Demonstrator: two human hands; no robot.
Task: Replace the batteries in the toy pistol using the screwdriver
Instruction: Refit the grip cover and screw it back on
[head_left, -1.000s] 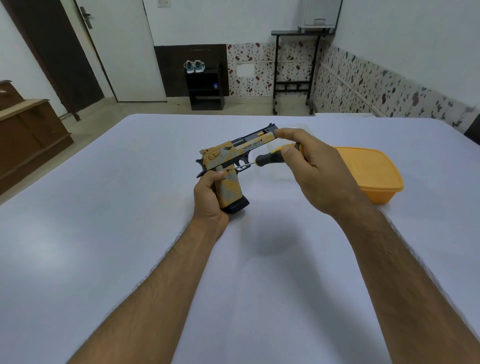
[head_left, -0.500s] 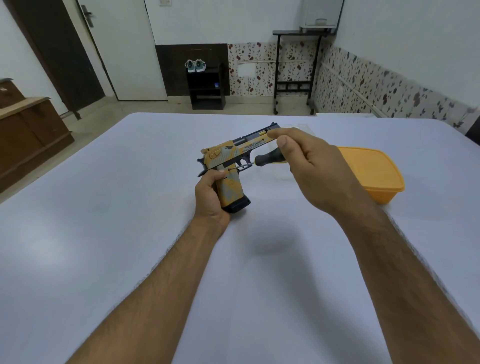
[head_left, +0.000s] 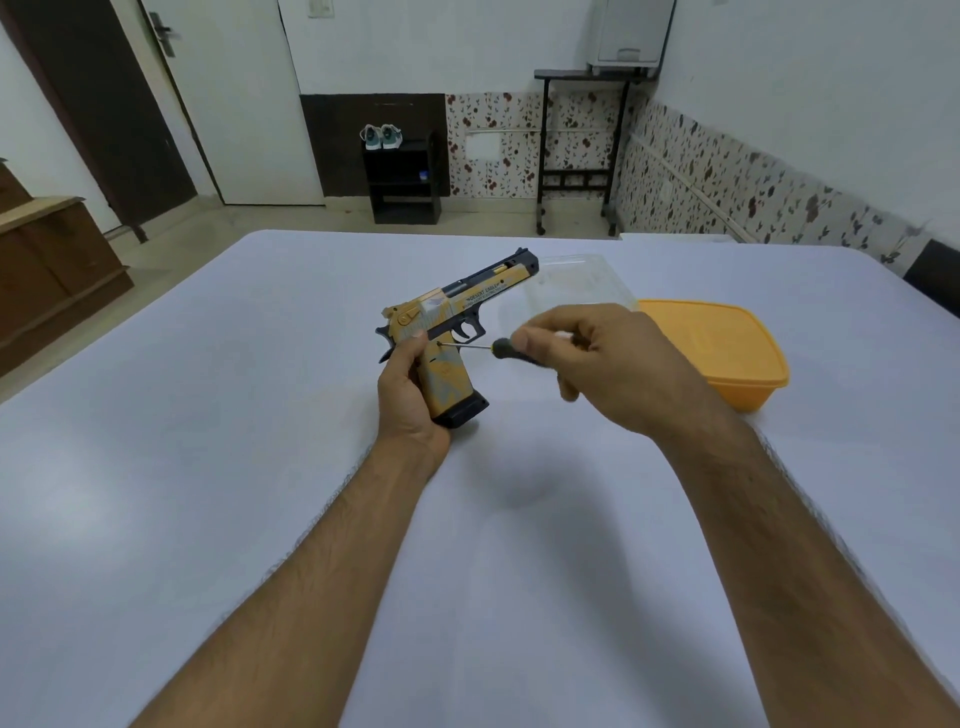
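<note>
A yellow-and-grey toy pistol with a black magazine base stands upright above the table, barrel pointing right and away. My left hand grips its handle from the left. My right hand is closed on a screwdriver with a black handle. The thin metal shaft points left, and its tip touches the top of the grip just below the trigger. Most of the screwdriver's handle is hidden in my fingers.
An orange plastic box sits on the white table to the right of my right hand. A clear lid lies behind the pistol. Beyond the table's far edge are a black shelf, a door and a wooden cabinet.
My right hand has dropped lower and away from the barrel. The screwdriver tip stays at the grip. My left hand and the pistol have hardly moved.
</note>
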